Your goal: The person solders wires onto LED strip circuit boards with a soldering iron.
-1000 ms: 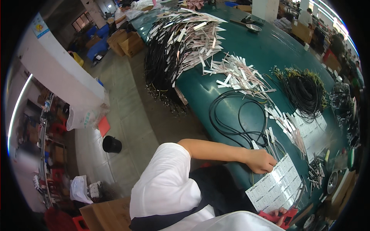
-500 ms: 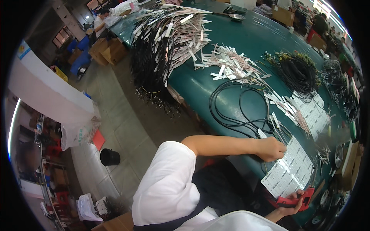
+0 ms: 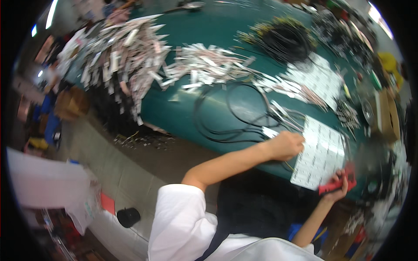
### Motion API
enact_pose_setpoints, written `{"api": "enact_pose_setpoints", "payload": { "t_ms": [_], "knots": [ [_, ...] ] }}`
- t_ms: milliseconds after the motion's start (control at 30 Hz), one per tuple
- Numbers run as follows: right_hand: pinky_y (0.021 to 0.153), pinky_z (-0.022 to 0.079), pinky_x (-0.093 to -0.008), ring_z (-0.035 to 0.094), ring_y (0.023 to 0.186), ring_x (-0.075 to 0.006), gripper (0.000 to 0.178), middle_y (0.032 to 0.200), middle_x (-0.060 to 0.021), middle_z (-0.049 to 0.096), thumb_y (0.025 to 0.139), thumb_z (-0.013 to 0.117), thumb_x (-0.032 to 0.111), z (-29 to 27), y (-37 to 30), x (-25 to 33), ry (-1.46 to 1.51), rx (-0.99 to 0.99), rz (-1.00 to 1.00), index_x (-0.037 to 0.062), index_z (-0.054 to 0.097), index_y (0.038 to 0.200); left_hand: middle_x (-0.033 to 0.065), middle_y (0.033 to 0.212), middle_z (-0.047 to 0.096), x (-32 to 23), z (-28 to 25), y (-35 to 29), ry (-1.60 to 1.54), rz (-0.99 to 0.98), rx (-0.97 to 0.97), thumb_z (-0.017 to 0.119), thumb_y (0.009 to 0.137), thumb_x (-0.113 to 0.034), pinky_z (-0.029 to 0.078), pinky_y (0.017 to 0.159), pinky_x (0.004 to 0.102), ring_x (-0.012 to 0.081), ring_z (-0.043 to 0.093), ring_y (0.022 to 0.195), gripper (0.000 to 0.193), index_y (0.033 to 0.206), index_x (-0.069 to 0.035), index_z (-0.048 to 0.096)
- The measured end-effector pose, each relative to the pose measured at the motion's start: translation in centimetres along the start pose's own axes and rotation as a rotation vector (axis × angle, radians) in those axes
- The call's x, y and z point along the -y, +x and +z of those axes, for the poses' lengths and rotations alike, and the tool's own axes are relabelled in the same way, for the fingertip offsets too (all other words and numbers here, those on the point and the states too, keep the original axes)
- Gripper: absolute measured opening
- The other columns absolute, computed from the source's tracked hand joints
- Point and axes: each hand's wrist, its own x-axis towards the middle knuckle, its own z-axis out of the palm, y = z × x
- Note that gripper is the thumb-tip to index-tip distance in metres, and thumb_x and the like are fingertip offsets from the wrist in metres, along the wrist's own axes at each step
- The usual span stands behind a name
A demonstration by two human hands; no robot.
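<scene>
My left hand lies with curled fingers at the left edge of a white label sheet near the front of the green table. Whatever it pinches is hidden by the fingers. Tagged ends of a looped black cable reach right up to this hand. My right hand is shut on a red hand tool at the sheet's lower edge, by the table rim.
A heap of tagged black cables hangs over the table's left end. Loose white tags, a black cable coil and another label sheet lie farther back. A cardboard box stands at right, a black bin on the floor.
The view has swung toward the table. My right hand with the red tool has come up to the sheet's lower edge. My left hand stays at the sheet's left edge.
</scene>
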Motion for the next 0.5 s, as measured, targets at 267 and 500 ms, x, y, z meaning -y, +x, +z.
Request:
{"api": "enact_pose_setpoints", "payload": {
  "t_ms": [267,500],
  "knots": [
    [0.074,0.046,-0.0249,0.044,0.093,-0.0178,0.074,0.101,-0.0100,0.046,0.085,0.053,0.000,3.1,-0.5,-1.8,0.156,0.081,-0.002,0.0002,0.016,0.149,0.0063,0.077,0.056,-0.3,-1.7,0.5,-0.145,-0.187,0.094,0.067,0.078,-0.008,0.049,0.061,0.0360,0.0255,0.060,0.072,0.008,0.084,-0.007,0.062],
    [0.071,0.048,-0.0259,0.049,0.089,-0.0171,0.072,0.095,-0.0102,0.052,0.082,0.056,0.008,3.9,-1.4,-1.7,0.118,0.002,-0.022,-0.0031,0.023,0.145,0.0076,0.084,0.065,4.5,-4.3,8.1,-0.264,-0.497,0.263,0.067,0.083,-0.011,0.048,0.064,0.0274,0.0169,0.060,0.071,0.012,0.092,-0.004,0.069]
  ]
}}
